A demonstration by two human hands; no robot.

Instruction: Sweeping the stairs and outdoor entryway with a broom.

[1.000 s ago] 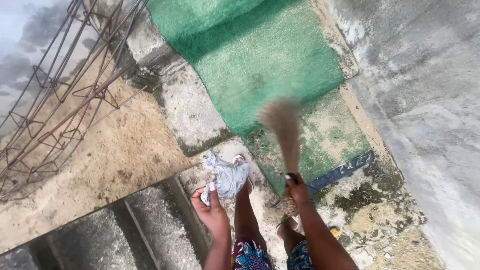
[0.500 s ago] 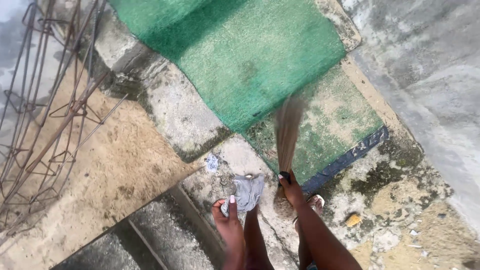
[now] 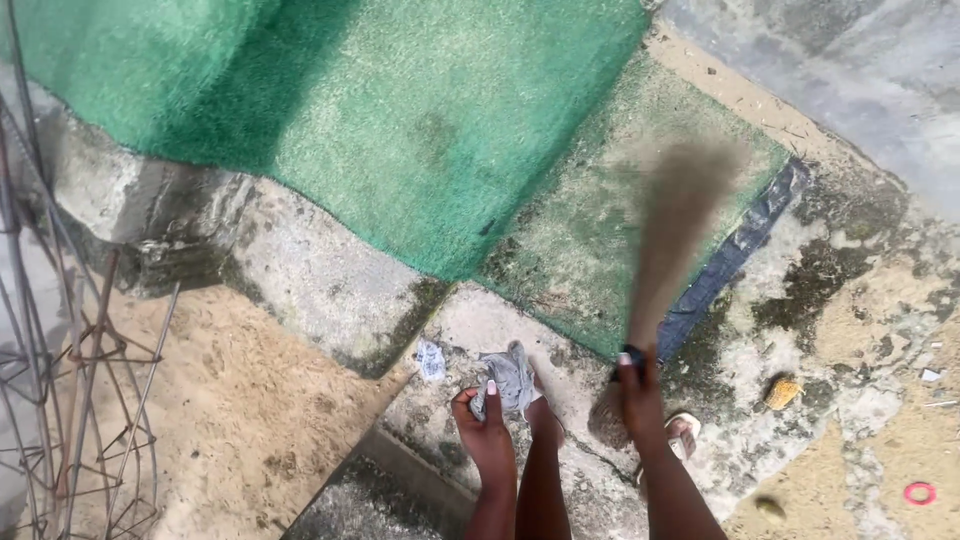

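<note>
- Low in the frame, just left of centre, the left hand (image 3: 487, 432) is curled shut around a crumpled grey cloth (image 3: 510, 377); the thumb, with a pale nail, presses the cloth from the near side.
- Left forearm: rises almost straight from the bottom edge to the wrist, and the cloth bunches out above the fingers.
- Right hand (image 3: 637, 385): sits to the right of centre and is wrapped tight around the dark-bound neck of a hand broom (image 3: 672, 235).
- Right forearm: runs from the bottom edge up and slightly left to the wrist.
- Broom bristles: they fan upward and to the right from the fist as a brown motion blur, over the worn lower part of a green mat (image 3: 440, 130).
- Mat: it fills the upper centre of the frame; its lower right edge carries a dark blue border strip (image 3: 730, 255).
- Between the two forearms a bare leg shows, and a foot in a pale sandal (image 3: 683, 432) rests on the stained concrete (image 3: 810, 330) just right of the right wrist.
- Scrap of paper (image 3: 431, 358): lies on the concrete just left of the cloth.
- Lower left of the frame: sand (image 3: 240, 420), with rusty rebar (image 3: 80, 380) standing at the left edge.
- Lower right: a small pink ring (image 3: 919, 493) lies on the ground.
</note>
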